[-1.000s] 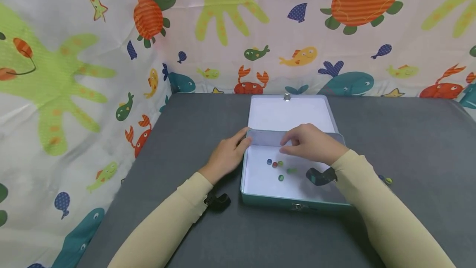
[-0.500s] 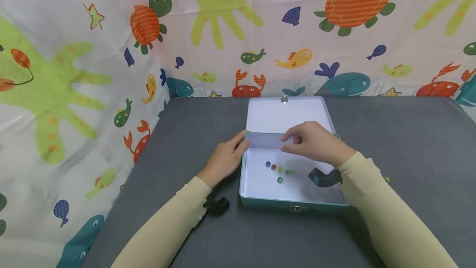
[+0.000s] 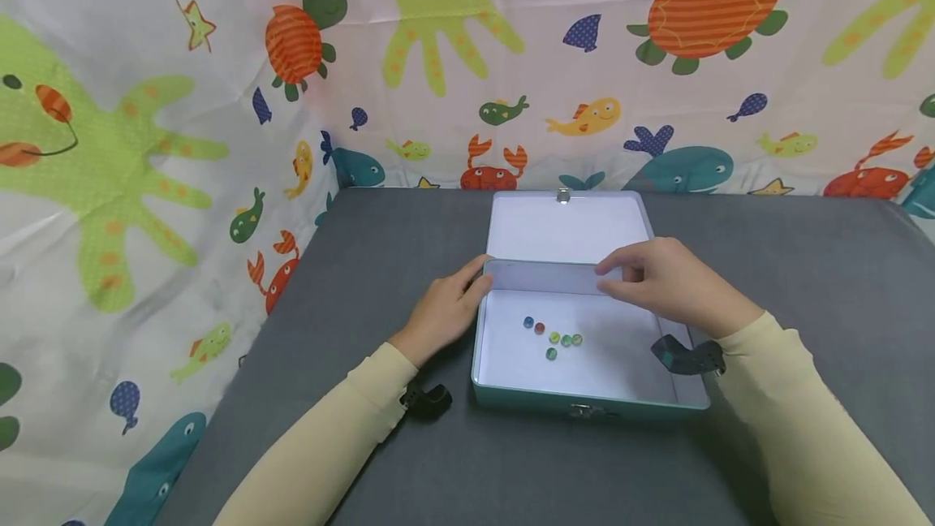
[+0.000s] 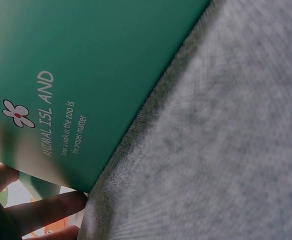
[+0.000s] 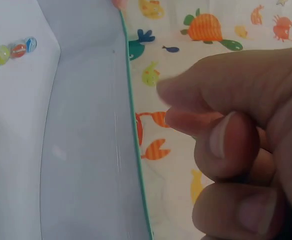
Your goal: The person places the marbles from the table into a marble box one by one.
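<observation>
A shallow metal tin box (image 3: 511, 380), green outside and white inside, stands with its lid (image 3: 570, 222) folded back. Several glass marbles (image 3: 554, 338), green, yellow, red and blue, lie on its floor, mostly in a loose row. My left hand (image 3: 441, 311) grips the box at its back left corner, thumb at the rim; in the left wrist view, fingers (image 4: 51, 210) reach past the end of the green wall. Over the back right part of the box hovers my right hand (image 3: 661, 282), its lower fingers curled, thumb and index apart, holding nothing.
The box rests on a grey cloth-covered table (image 3: 402, 461). A curtain (image 3: 453, 63) printed with sea animals hangs behind and to the left. A metal clasp (image 3: 584, 411) sits on the box's front wall. Each wrist bears a black camera mount (image 3: 687, 355).
My right hand has moved to the right over the box, emptied of anything visible. One green marble, blurred earlier, now rests beside the others. The left hand keeps its hold.
</observation>
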Demonstrator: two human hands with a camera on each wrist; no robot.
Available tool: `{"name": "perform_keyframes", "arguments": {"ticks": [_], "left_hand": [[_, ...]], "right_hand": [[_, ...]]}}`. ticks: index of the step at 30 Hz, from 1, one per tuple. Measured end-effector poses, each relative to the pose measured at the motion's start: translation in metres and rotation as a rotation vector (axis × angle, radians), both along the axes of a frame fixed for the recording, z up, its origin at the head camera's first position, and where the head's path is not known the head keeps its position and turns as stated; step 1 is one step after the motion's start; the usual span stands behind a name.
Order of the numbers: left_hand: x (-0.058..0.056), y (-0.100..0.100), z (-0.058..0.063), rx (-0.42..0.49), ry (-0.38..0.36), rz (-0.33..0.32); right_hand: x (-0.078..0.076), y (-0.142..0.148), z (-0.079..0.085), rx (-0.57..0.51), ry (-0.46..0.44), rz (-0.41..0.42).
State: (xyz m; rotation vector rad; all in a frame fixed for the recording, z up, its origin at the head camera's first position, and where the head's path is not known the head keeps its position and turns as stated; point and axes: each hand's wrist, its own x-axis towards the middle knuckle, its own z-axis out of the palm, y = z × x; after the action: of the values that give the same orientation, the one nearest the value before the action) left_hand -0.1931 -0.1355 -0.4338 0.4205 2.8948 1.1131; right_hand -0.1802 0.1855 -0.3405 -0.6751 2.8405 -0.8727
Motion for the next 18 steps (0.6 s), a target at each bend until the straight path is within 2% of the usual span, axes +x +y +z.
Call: {"name": "perform_keyframes", "arguments": {"ticks": [18], "left_hand": [[-0.002, 0.001, -0.003, 0.012, -0.004, 0.01]], "right_hand": [[0.008, 0.037, -0.009, 0.026, -0.047, -0.068]]}}
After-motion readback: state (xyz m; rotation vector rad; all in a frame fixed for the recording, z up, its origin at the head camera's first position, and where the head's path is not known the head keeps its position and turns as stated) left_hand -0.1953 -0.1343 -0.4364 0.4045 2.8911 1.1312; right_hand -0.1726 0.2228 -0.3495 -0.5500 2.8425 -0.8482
